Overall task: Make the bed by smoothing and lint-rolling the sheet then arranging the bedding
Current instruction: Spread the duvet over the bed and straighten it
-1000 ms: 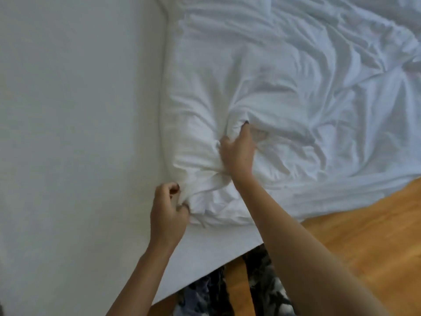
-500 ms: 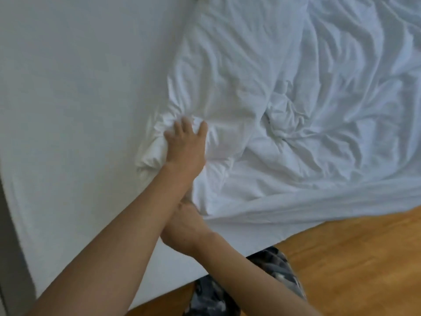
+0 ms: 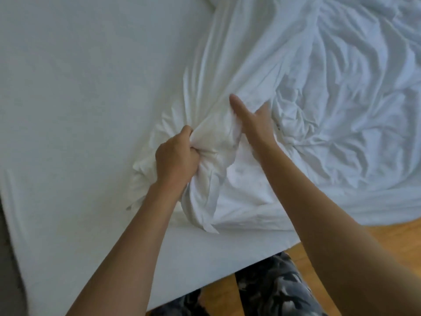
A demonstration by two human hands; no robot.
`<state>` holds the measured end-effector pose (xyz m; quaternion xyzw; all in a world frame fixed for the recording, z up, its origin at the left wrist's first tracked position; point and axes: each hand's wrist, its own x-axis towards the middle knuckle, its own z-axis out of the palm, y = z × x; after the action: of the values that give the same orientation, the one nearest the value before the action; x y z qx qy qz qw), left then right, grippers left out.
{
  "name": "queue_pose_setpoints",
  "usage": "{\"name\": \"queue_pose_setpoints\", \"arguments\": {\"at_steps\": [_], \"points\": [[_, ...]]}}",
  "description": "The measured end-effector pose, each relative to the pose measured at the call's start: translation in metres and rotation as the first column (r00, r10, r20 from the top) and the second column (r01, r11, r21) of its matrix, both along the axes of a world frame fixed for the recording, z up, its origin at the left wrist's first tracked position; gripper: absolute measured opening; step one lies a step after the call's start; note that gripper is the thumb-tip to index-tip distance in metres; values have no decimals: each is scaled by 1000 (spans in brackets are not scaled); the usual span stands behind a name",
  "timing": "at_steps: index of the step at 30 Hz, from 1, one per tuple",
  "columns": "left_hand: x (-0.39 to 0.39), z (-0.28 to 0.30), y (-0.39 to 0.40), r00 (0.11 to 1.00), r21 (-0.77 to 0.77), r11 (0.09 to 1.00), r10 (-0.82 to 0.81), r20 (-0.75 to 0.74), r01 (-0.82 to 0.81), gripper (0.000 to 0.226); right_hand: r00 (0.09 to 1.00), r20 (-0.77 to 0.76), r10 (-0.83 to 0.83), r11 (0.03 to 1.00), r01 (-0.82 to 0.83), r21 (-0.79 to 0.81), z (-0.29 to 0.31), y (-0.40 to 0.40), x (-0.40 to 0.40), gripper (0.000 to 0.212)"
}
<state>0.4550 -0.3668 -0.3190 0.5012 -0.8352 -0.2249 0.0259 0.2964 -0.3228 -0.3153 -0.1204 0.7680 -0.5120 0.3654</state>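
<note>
A crumpled white duvet [image 3: 330, 115] covers the right part of the bed. The smooth white fitted sheet [image 3: 79, 87] lies bare on the left. My left hand [image 3: 175, 158] grips a bunched corner of the duvet near the bed's front edge. My right hand [image 3: 252, 119] is just beyond it on the same bunch, thumb stretched out, the other fingers dug into a fold and mostly hidden. The duvet edge hangs over the mattress side below both hands.
The mattress front edge [image 3: 216, 258] runs diagonally across the lower view. Wooden floor [image 3: 391, 245] shows at the lower right. My legs in patterned trousers [image 3: 273, 290] stand against the bed. A grey strip [image 3: 6, 258] borders the far left.
My arms have uncrossed. The left hand went from lying flat on the duvet to gripping a bunch of it, and the right hand moved up and right onto the fabric.
</note>
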Motion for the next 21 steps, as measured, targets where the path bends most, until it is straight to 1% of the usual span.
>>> {"name": "queue_pose_setpoints", "arguments": {"at_steps": [1, 3, 4, 6, 8, 9, 10, 11, 12, 13, 14, 15, 16, 17, 18, 19, 20, 21], "points": [[9, 0, -1, 1000, 28, 999, 21, -10, -20, 23, 1000, -5, 7, 1000, -7, -18, 3, -8, 8, 70], [34, 1, -8, 996, 113, 991, 75, -53, -69, 20, 994, -95, 57, 997, -51, 61, 10, -23, 32, 73], [48, 4, -13, 991, 150, 985, 97, -88, -83, 17, 984, -145, 102, 990, -86, 108, 12, -29, 47, 71], [92, 6, -21, 978, 197, 975, 134, -161, -101, 14, 952, -201, 231, 969, -206, 139, 18, -47, 87, 62], [154, 9, -27, 934, 331, 927, 265, -240, -177, 6, 881, -249, 403, 911, -359, 202, 29, -73, 146, 56], [193, 4, -34, 888, 417, 878, 368, -275, -234, 5, 826, -260, 500, 862, -448, 236, 32, -87, 179, 56], [231, -1, -40, 835, 510, 804, 484, -262, -306, 12, 762, -238, 602, 796, -551, 251, 32, -101, 216, 59], [268, -8, -45, 781, 572, 725, 585, -219, -383, 18, 684, -213, 698, 716, -654, 245, 33, -113, 256, 64], [303, -13, -47, 744, 603, 651, 654, -138, -461, 23, 588, -170, 791, 612, -755, 235, 31, -119, 296, 69], [335, -14, -47, 717, 613, 592, 695, -59, -523, 23, 467, -117, 876, 481, -841, 248, 26, -121, 335, 72], [363, -11, -44, 679, 621, 535, 734, -7, -573, 19, 327, -86, 941, 337, -896, 288, 18, -119, 368, 74], [391, -11, -41, 645, 633, 475, 763, 51, -612, 18, 189, -91, 978, 209, -913, 351, 12, -111, 392, 73], [416, -11, -38, 628, 632, 433, 770, 110, -643, 20, 99, -130, 987, 145, -901, 410, 4, -99, 407, 70], [437, -10, -37, 633, 605, 436, 760, 148, -666, 24, 83, -198, 977, 164, -883, 441, -3, -85, 412, 65], [451, -8, -38, 633, 560, 458, 758, 160, -690, 25, 131, -291, 948, 253, -864, 435, -10, -69, 409, 60], [460, -8, -44, 633, 518, 485, 760, 149, -705, 27, 210, -419, 883, 388, -831, 400, -17, -49, 400, 55], [461, -7, -48, 646, 485, 524, 755, 117, -700, 30, 275, -565, 778, 528, -773, 351, -28, -28, 387, 51], [456, -9, -52, 676, 453, 573, 731, 95, -683, 35, 279, -693, 665, 634, -702, 325, -41, -5, 370, 50]]}}
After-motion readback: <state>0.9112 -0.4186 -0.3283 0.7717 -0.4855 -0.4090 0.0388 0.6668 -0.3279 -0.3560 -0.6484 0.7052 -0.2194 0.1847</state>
